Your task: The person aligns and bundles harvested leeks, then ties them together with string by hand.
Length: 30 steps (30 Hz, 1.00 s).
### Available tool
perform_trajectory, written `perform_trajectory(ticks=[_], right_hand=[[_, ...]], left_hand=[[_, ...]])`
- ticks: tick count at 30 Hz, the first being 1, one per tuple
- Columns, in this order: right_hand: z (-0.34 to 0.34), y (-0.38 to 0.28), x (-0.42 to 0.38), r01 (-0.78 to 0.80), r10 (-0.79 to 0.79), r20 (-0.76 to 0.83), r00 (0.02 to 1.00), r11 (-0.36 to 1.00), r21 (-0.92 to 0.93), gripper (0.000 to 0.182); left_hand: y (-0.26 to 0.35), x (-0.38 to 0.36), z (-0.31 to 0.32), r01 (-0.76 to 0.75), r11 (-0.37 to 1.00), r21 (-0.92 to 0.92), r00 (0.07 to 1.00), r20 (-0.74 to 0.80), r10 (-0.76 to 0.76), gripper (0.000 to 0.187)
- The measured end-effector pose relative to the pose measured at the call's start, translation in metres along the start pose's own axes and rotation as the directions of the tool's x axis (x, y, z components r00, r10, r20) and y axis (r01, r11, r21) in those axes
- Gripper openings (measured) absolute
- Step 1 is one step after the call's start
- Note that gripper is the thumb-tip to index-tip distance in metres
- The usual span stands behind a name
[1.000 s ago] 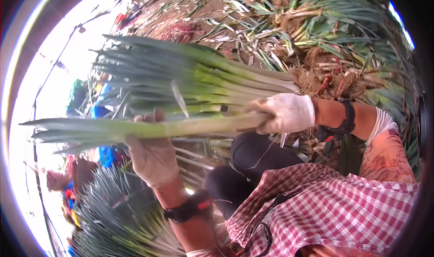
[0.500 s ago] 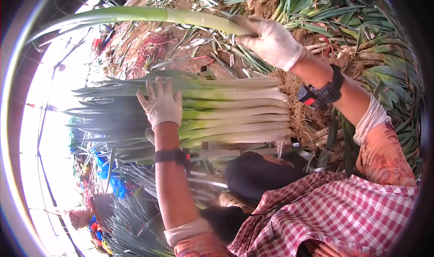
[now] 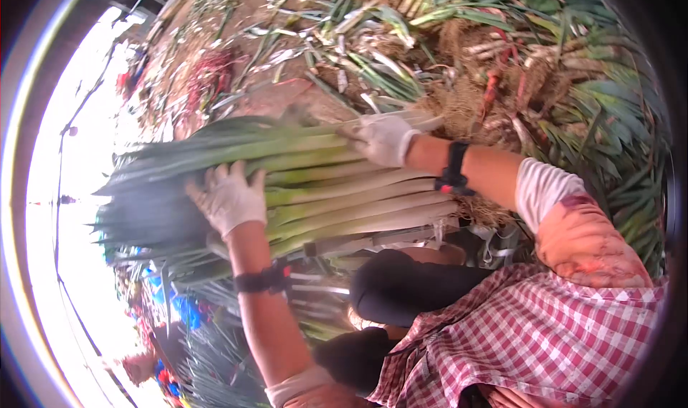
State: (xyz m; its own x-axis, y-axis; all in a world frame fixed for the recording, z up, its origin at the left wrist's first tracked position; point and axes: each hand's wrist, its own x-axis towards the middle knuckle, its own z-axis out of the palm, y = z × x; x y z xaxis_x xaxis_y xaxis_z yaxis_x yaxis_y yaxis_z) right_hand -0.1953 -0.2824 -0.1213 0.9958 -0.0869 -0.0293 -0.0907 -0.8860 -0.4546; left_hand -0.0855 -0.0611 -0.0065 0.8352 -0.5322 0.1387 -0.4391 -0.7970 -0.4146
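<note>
A row of leeks [image 3: 358, 201] lies side by side in front of me, green leaves to the left and white shanks with roots to the right. My left hand [image 3: 233, 198], in a pale glove, rests on the green leaves with its fingers spread. On the far side of the row, my gloved right hand [image 3: 387, 140] is closed around the upper leek near its white shank. Motion blurs this hand, and its fingers are partly hidden.
More leeks with roots and leaves [image 3: 609, 128] are heaped at the right. Leaf scraps and red strings [image 3: 211, 74] litter the brown ground beyond the row. Other green leaves [image 3: 222, 358] and blue plastic [image 3: 186, 311] lie at the lower left. My dark-clad knee [image 3: 401, 282] is close to the row.
My right hand has come down from above the row, bringing the single leek onto its far side. My left hand has shifted slightly left and down, still spread on the leaves.
</note>
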Motion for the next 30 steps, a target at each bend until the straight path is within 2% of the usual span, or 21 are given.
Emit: perform_trajectory(ticks=[1,3,4,5,6,7,8,9,11,12,13,16,17,18,20,21,23,25,28,29,30], right_hand=[[0.000,-0.002,-0.003,-0.039,0.039,0.000,0.999,0.999,-0.004,0.039],[0.005,-0.008,-0.007,-0.040,0.040,-0.103,0.994,0.999,0.011,0.039],[0.008,-0.007,-0.006,-0.064,0.065,-0.110,0.992,0.998,0.013,0.039],[0.012,-0.007,-0.005,-0.058,0.060,-0.161,0.985,0.998,0.021,0.039],[0.014,-0.006,-0.004,-0.044,0.048,-0.209,0.977,0.999,0.024,0.039],[-0.006,-0.013,-0.008,-0.110,0.114,-0.050,0.992,0.991,0.074,0.041],[-0.005,-0.010,-0.007,-0.112,0.116,-0.052,0.992,0.991,0.070,0.041],[-0.004,-0.008,-0.007,-0.085,0.088,-0.049,0.995,0.994,0.064,0.041],[-0.005,0.001,-0.004,-0.049,0.051,-0.040,0.998,0.997,0.052,0.042],[-0.011,0.010,-0.001,-0.080,0.076,0.030,0.997,0.988,0.132,0.041],[-0.020,0.016,0.000,-0.115,0.095,0.102,0.990,0.971,0.210,0.040],[-0.044,0.050,-0.027,-0.142,0.143,0.139,0.980,0.990,-0.019,0.038],[-0.051,0.054,-0.042,-0.213,0.205,0.153,0.967,0.976,0.035,0.038],[-0.051,0.064,-0.051,-0.192,0.191,0.169,0.967,0.981,-0.008,0.038],[-0.037,0.074,-0.073,-0.057,0.056,-0.013,0.998,0.997,-0.060,0.037],[-0.033,0.071,-0.073,-0.050,0.049,-0.008,0.999,0.997,-0.060,0.037],[-0.029,0.066,-0.066,-0.133,0.130,-0.060,0.990,0.990,-0.049,0.036],[-0.027,0.067,-0.055,-0.102,0.101,-0.037,0.994,0.995,-0.018,0.036],[-0.028,0.070,-0.053,-0.079,0.079,0.030,0.996,0.997,-0.001,0.037],[-0.027,0.085,-0.054,-0.006,0.001,0.060,0.998,0.997,0.083,0.037],[-0.032,0.088,-0.053,0.065,-0.079,0.081,0.994,0.984,0.165,0.038]], left_hand=[[0.001,-0.003,-0.002,-0.001,1.000,-0.013,1.000,-0.016,0.001,0.042],[0.001,0.001,0.007,-0.025,0.999,-0.041,0.999,-0.035,0.023,0.043],[0.000,0.005,0.014,-0.088,0.996,-0.008,0.960,-0.269,0.083,0.044],[0.000,0.012,0.020,-0.140,0.990,0.035,0.862,-0.488,0.139,0.045],[0.003,0.021,0.028,-0.154,0.988,0.031,0.857,-0.494,0.149,0.045],[0.009,0.031,0.035,-0.185,0.980,0.067,0.877,-0.439,0.196,0.044],[0.013,0.040,0.041,-0.214,0.971,0.102,0.895,-0.379,0.237,0.043],[0.022,0.043,0.023,-0.195,0.981,0.021,0.981,-0.007,0.195,0.043],[0.024,0.048,0.025,-0.182,0.983,-0.025,0.983,0.007,0.183,0.042],[0.022,0.048,0.027,-0.174,0.983,-0.065,0.984,0.026,0.176,0.042],[0.020,0.048,0.031,-0.183,0.981,-0.071,0.983,-0.040,0.180,0.041],[0.017,0.050,0.038,-0.199,0.977,-0.078,0.979,-0.051,0.195,0.043],[0.018,0.051,0.031,-0.186,0.980,-0.077,0.983,-0.005,0.186,0.044],[0.020,0.052,0.025,-0.178,0.981,-0.080,0.984,0.004,0.179,0.044],[0.021,0.053,0.017,-0.151,0.986,-0.071,0.984,0.079,0.157,0.045],[0.018,0.054,0.017,-0.150,0.986,-0.075,0.984,0.080,0.156,0.045],[0.015,0.055,0.016,-0.112,0.991,-0.071,0.990,0.077,0.117,0.045],[0.012,0.057,0.010,-0.081,0.994,-0.068,0.993,0.078,0.086,0.045],[0.001,0.059,0.016,-0.116,0.990,-0.085,0.980,0.153,0.128,0.046],[-0.003,0.054,0.032,-0.216,0.976,-0.040,0.976,-0.022,0.215,0.044],[-0.003,0.052,0.035,-0.303,0.953,0.023,0.933,-0.196,0.301,0.042]])
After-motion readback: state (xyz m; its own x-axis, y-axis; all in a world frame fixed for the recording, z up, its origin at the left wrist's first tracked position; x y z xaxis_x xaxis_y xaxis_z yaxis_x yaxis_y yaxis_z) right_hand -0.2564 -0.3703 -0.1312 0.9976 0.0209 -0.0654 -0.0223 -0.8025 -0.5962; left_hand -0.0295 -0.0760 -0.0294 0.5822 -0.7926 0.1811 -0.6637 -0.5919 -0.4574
